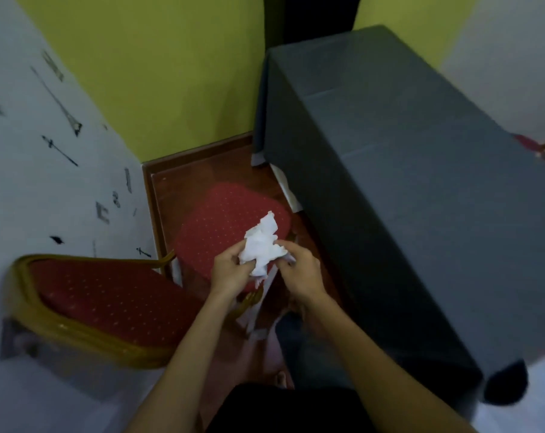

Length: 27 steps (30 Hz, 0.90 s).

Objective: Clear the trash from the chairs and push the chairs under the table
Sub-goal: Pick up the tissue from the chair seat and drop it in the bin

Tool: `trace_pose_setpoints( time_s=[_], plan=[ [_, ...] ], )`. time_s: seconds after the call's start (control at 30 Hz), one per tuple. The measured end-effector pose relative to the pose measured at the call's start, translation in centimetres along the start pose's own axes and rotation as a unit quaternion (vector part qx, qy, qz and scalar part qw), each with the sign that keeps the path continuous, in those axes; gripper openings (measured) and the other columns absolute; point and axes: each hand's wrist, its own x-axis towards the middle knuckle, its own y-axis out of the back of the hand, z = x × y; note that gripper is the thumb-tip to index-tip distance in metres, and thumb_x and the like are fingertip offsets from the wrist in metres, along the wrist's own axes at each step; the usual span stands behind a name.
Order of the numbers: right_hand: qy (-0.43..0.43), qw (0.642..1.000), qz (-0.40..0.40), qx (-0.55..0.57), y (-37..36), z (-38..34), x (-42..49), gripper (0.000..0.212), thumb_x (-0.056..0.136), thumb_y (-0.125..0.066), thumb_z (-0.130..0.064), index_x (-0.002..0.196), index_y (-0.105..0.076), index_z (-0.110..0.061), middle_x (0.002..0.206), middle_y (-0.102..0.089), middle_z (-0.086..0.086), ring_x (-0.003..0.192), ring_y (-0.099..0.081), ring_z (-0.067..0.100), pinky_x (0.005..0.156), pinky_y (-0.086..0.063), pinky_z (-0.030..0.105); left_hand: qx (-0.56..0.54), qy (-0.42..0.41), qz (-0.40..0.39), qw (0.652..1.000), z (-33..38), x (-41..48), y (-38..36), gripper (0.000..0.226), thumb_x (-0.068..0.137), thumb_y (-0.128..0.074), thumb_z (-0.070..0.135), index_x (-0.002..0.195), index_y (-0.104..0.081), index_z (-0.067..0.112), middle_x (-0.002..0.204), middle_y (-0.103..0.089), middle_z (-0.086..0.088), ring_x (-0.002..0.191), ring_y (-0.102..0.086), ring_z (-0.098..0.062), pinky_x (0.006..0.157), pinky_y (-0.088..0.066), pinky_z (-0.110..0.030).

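A crumpled white paper (262,245) is held between both hands above the front edge of a red dotted chair seat (221,220). My left hand (232,270) grips its lower left side. My right hand (299,270) pinches its right side. The chair's red backrest with a gold frame (102,304) is at the lower left. The seat shows nothing else on it. A table under a dark grey cloth (405,182) stands to the right, apart from the chair.
A white wall with black prints (46,151) closes the left side, a green wall (171,73) the back. Brown wooden floor (183,179) shows between chair and wall. Part of another red chair (530,145) peeks past the table's far right edge.
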Motion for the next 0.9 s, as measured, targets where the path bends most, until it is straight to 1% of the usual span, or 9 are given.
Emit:
trace_pose_setpoints(
  time_s=[0.1, 0.2, 0.27, 0.37, 0.43, 0.5, 0.6, 0.77, 0.9],
  plan=[
    [-0.01, 1.0, 0.006, 0.009, 3.3, 0.1, -3.1, 0.034, 0.098, -0.059, -0.015, 0.129, -0.067, -0.024, 0.122, -0.069, -0.006, 0.104, -0.061, 0.004, 0.086, -0.046, 0.016, -0.003, -0.003, -0.033, 0.999, 1.1, -3.2, -1.8, 0.043, 0.075, -0.079, -0.002, 0.105, -0.076, 0.028, 0.101, -0.079, 0.004, 0.093, -0.075, -0.016, 0.077, -0.063, -0.035],
    [-0.017, 0.999, 0.038, 0.004, 6.5, 0.8, -5.4, 0.034, 0.096, -0.062, -0.017, 0.129, -0.068, -0.025, 0.126, -0.07, -0.003, 0.114, -0.062, 0.011, 0.093, -0.046, 0.023, 0.016, -0.024, -0.071, 0.997, 1.9, -5.1, -3.9, 0.047, 0.076, -0.078, -0.001, 0.119, -0.073, 0.018, 0.102, -0.079, -0.001, 0.089, -0.076, -0.016, 0.068, -0.062, -0.03],
    [-0.024, 0.997, 0.067, 0.022, 8.4, 1.4, -6.6, 0.032, 0.096, -0.063, -0.018, 0.127, -0.069, -0.025, 0.124, -0.071, -0.003, 0.113, -0.063, 0.012, 0.091, -0.047, 0.024, 0.039, -0.036, -0.085, 0.995, 2.5, -6.1, -5.7, 0.038, 0.078, -0.076, 0.0, 0.111, -0.076, 0.02, 0.096, -0.08, -0.001, 0.085, -0.077, -0.016, 0.067, -0.063, -0.031],
    [-0.034, 0.991, 0.113, 0.063, 11.5, 2.4, -8.4, 0.029, 0.099, -0.059, -0.019, 0.125, -0.07, -0.025, 0.119, -0.071, -0.004, 0.106, -0.064, 0.011, 0.081, -0.048, 0.02, 0.088, -0.056, -0.129, 0.986, 3.5, -7.3, -9.2, 0.027, 0.076, -0.077, 0.007, 0.091, -0.079, 0.028, 0.087, -0.081, 0.001, 0.087, -0.077, -0.022, 0.077, -0.064, -0.046],
    [-0.035, 0.985, 0.152, 0.075, 13.9, 3.4, -9.6, 0.027, 0.1, -0.057, -0.018, 0.121, -0.072, -0.027, 0.112, -0.072, -0.006, 0.097, -0.065, 0.007, 0.073, -0.046, 0.014, 0.109, -0.075, -0.158, 0.979, 4.2, -8.1, -12.2, 0.026, 0.074, -0.078, 0.012, 0.093, -0.08, 0.029, 0.087, -0.08, -0.001, 0.087, -0.077, -0.024, 0.078, -0.063, -0.052],
    [-0.046, 0.977, 0.187, 0.094, 16.7, 4.6, -10.5, 0.026, 0.1, -0.057, -0.018, 0.118, -0.073, -0.028, 0.108, -0.072, -0.008, 0.094, -0.066, 0.005, 0.074, -0.05, 0.016, 0.12, -0.087, -0.182, 0.972, 4.7, -8.9, -15.6, 0.028, 0.074, -0.077, 0.014, 0.093, -0.079, 0.034, 0.09, -0.08, 0.0, 0.091, -0.077, -0.027, 0.079, -0.062, -0.055],
    [-0.073, 0.962, 0.232, 0.128, 22.2, 6.9, -12.0, 0.027, 0.097, -0.058, -0.017, 0.109, -0.076, -0.033, 0.105, -0.075, -0.008, 0.098, -0.069, 0.012, 0.086, -0.06, 0.035, 0.129, -0.094, -0.226, 0.961, 5.2, -10.3, -21.6, 0.031, 0.075, -0.078, 0.013, 0.101, -0.077, 0.031, 0.094, -0.08, 0.004, 0.094, -0.076, -0.022, 0.082, -0.062, -0.05],
    [-0.091, 0.945, 0.278, 0.146, 32.5, 12.0, -14.8, 0.023, 0.095, -0.061, -0.015, 0.103, -0.077, -0.029, 0.101, -0.076, -0.006, 0.095, -0.071, 0.015, 0.08, -0.058, 0.03, 0.098, -0.072, -0.277, 0.953, 5.4, -13.6, -33.1, 0.044, 0.076, -0.081, 0.013, 0.118, -0.071, 0.023, 0.105, -0.078, 0.003, 0.097, -0.075, -0.017, 0.081, -0.063, -0.046],
    [-0.133, 0.925, 0.314, 0.168, 39.0, 17.7, -16.6, 0.019, 0.093, -0.061, -0.018, 0.102, -0.076, -0.025, 0.096, -0.076, -0.004, 0.089, -0.071, 0.017, 0.076, -0.058, 0.034, 0.05, -0.06, -0.303, 0.95, 4.8, -16.7, -42.5, 0.047, 0.08, -0.077, 0.002, 0.112, -0.066, 0.035, 0.1, -0.076, 0.012, 0.089, -0.075, -0.005, 0.071, -0.063, -0.032]
  ],
)
